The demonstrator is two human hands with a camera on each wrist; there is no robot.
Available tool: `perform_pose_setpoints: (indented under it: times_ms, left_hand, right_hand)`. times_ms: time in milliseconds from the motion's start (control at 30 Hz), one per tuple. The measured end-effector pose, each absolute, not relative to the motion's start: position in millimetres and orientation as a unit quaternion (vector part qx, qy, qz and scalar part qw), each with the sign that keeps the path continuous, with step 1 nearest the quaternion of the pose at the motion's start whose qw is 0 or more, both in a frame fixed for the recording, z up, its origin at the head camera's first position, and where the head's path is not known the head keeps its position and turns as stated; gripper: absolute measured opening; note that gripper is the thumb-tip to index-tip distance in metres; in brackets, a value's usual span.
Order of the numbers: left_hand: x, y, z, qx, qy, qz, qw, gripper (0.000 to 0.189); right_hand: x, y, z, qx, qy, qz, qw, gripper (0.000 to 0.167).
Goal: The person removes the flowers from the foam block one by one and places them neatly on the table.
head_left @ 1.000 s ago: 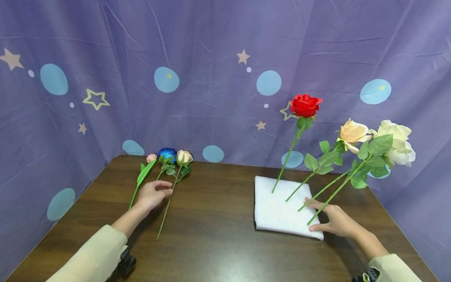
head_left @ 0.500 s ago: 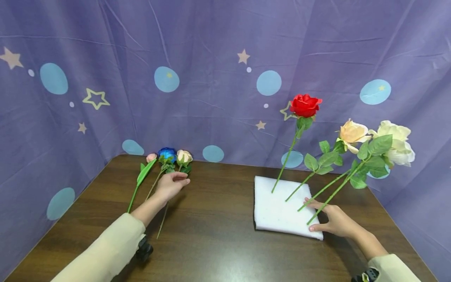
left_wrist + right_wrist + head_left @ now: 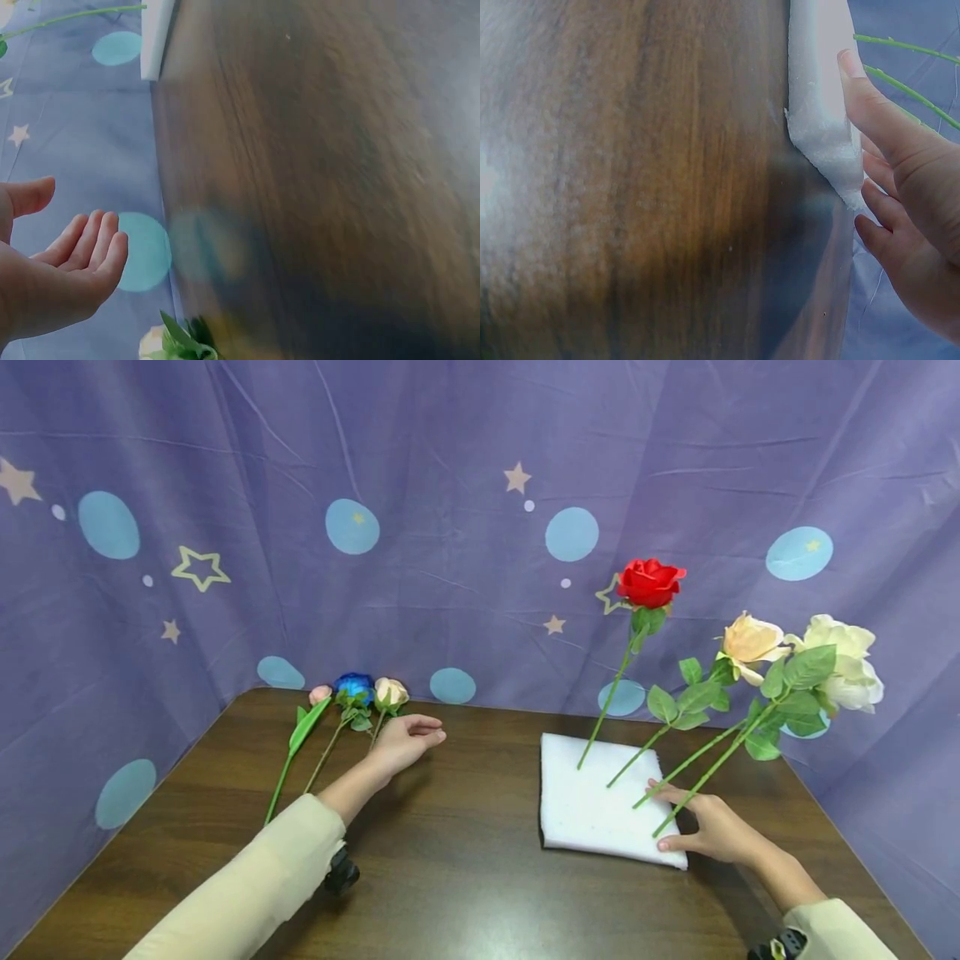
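Note:
My left hand (image 3: 405, 743) hovers over the table just right of a cream rose (image 3: 391, 692), fingers loosely bent, nothing between them. In the left wrist view the palm and thumb are apart, and a green leaf (image 3: 180, 341) shows below. A white foam block (image 3: 585, 810) lies at the right. My right hand (image 3: 712, 827) holds its right edge, the thumb (image 3: 851, 67) on top and fingers along the side. Several green stems stand in the foam, leaning right: a red rose (image 3: 649, 583), a peach rose (image 3: 752, 643) and white blooms (image 3: 847, 668).
Left of the cream rose lie a blue flower (image 3: 355, 687) and a pink bud (image 3: 320, 694) with a long green leaf. The brown wooden table (image 3: 465, 860) reaches back to a purple curtain (image 3: 450, 527) with stars and blue dots.
My left hand has moved right, from over the stems at the left, past the cream rose's stem, with nothing taken along. The right hand and foam have stayed put.

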State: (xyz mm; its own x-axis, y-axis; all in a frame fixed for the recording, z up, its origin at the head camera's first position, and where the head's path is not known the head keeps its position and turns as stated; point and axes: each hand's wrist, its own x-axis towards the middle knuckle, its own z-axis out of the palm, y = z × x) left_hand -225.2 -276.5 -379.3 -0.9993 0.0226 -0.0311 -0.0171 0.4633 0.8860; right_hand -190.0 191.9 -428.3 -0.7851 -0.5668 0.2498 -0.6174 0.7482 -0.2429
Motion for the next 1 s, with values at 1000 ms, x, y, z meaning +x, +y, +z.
perform_pose_setpoints:
  times_ms: [1000]
  left_hand:
    - [-262,-186,-360,0.032,0.827,0.559,0.053,0.025]
  right_hand:
    - [-190,191,-428,0.317,-0.932,0.158,0.078,0.073]
